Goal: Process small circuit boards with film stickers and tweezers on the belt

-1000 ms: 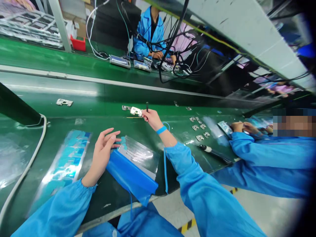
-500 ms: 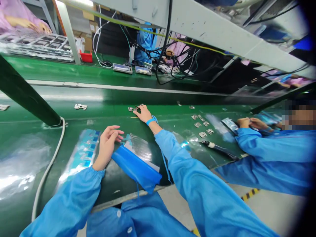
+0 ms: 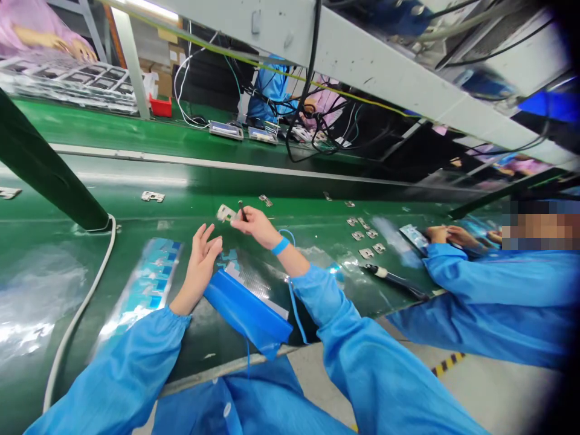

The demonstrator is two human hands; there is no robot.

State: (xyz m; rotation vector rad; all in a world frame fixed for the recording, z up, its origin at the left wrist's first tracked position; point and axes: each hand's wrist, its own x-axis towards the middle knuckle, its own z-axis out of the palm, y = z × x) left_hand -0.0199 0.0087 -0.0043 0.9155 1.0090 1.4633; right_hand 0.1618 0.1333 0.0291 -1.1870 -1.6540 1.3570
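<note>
My left hand (image 3: 199, 272) is open, palm up and fingers spread, holding nothing, and it sits just above a blue pouch (image 3: 247, 315) lying on a green conveyor belt (image 3: 67, 202). My right hand (image 3: 256, 226) is closed in a pinch around a slim black stick (image 3: 241, 210) that points upward from my fingertips. A small silver metal bracket (image 3: 225, 212) sits right at those fingertips, above the belt, but I cannot tell whether I am gripping it or only touching it.

A blue wristband (image 3: 280, 246) circles my right wrist, and a thin blue cord (image 3: 293, 314) runs down from it past my blue sleeve (image 3: 362, 356). A perforated foil sheet (image 3: 244, 281) lies between my hands and the pouch, partly tucked into it. To my left, a long film strip with blue patches (image 3: 147, 281) lies flat on the belt.

Farther left, a loose bracket (image 3: 153, 196) rests alone. To my right, a cluster of matching brackets (image 3: 362, 235) lies in loose rows, near a black handheld tool with a pale collar (image 3: 394, 281).

Beside me on the right, a co-worker in a blue sleeve (image 3: 489, 278) holds a foil packet (image 3: 413, 237) in both hands (image 3: 448, 235). Across the belt, a person in a blue smock (image 3: 269, 90) sits behind hanging black cables (image 3: 308, 78).
</note>
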